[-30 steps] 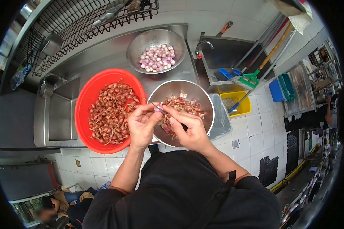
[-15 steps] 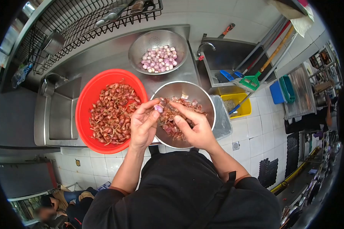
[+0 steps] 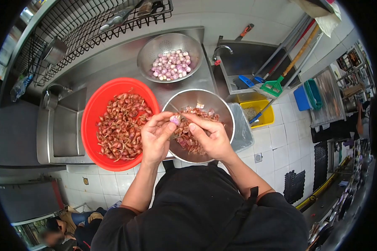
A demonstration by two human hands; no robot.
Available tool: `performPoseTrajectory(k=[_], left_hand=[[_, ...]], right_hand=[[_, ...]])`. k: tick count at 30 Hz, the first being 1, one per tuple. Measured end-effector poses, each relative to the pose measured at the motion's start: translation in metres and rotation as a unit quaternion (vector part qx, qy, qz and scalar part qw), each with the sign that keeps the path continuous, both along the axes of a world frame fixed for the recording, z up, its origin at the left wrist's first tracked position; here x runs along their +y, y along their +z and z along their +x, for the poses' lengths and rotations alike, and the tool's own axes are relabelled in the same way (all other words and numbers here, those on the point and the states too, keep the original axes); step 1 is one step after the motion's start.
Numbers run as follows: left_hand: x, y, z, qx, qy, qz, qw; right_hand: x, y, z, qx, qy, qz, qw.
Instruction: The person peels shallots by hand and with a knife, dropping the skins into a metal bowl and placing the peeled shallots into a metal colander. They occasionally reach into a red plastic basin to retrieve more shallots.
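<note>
A partly peeled purple shallot [image 3: 174, 120] is pinched between the thumb and fingers of my left hand [image 3: 156, 136]. Close beside it, my right hand [image 3: 211, 138] is closed on what looks like a small knife [image 3: 175, 108]; only a thin grey blade shows, and the handle is hidden in my fingers. Both hands are over a steel bowl [image 3: 229, 113] that contains shallot skins [image 3: 192, 142]. On the left stands a red basin [image 3: 89, 125] of unpeeled shallots [image 3: 121, 125]. Behind, a steel colander [image 3: 148, 58] holds peeled shallots [image 3: 171, 65].
A steel sink [image 3: 67, 134] is at the left and a deeper sink [image 3: 247, 62] at the back right. A wire rack [image 3: 83, 37] hangs above the counter. Brooms, a yellow bucket [image 3: 266, 117] and a grey bin [image 3: 243, 134] stand right. Another person [image 3: 79, 228] is at lower left.
The view has shifted slightly. My right fingertips have moved a little at the shallot, and the thin blade now points up and away; my left hand still holds the shallot.
</note>
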State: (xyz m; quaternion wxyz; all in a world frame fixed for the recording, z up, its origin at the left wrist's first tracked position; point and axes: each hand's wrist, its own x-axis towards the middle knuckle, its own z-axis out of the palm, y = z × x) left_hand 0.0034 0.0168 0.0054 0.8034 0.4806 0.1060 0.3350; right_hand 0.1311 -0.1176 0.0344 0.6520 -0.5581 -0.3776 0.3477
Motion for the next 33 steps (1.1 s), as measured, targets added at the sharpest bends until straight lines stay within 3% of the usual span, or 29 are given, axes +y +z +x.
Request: performPoseTrajectory(k=[2, 4, 7, 10, 12, 14, 16, 23, 28, 33], left_hand=[[0.0, 0.006, 0.003, -0.013, -0.027, -0.083, 0.996], [0.001, 0.001, 0.002, -0.018, -0.026, -0.101, 0.994], [0.003, -0.009, 0.002, -0.032, -0.029, -0.127, 0.991], [-0.001, -0.005, 0.004, -0.043, -0.026, -0.146, 0.988], [-0.004, -0.004, 0.004, -0.044, -0.018, -0.158, 0.986], [-0.007, -0.006, 0.004, -0.044, -0.018, -0.132, 0.99], [-0.012, -0.004, 0.007, -0.042, -0.003, -0.112, 0.993], [-0.023, 0.009, 0.011, -0.02, 0.074, -0.055, 0.996], [-0.018, 0.003, 0.011, -0.027, 0.064, -0.039, 0.997], [-0.017, 0.005, 0.014, -0.009, 0.036, 0.008, 0.999]], right_hand=[[0.0, 0.0, 0.001, -0.019, -0.022, 0.008, 1.0], [-0.001, 0.0, 0.001, -0.077, -0.075, 0.014, 0.994], [-0.005, -0.001, -0.001, -0.099, -0.071, 0.008, 0.992], [-0.007, -0.002, -0.014, -0.013, -0.047, 0.028, 0.998], [-0.01, 0.002, -0.016, -0.042, -0.034, 0.01, 0.998], [-0.008, 0.004, -0.02, -0.133, -0.051, 0.038, 0.989], [-0.009, 0.004, -0.019, -0.142, -0.046, 0.04, 0.988], [-0.007, 0.005, -0.017, -0.105, -0.043, 0.054, 0.992], [-0.002, 0.001, -0.015, -0.105, -0.06, 0.067, 0.99], [-0.011, -0.008, 0.012, -0.019, -0.096, 0.02, 0.995]])
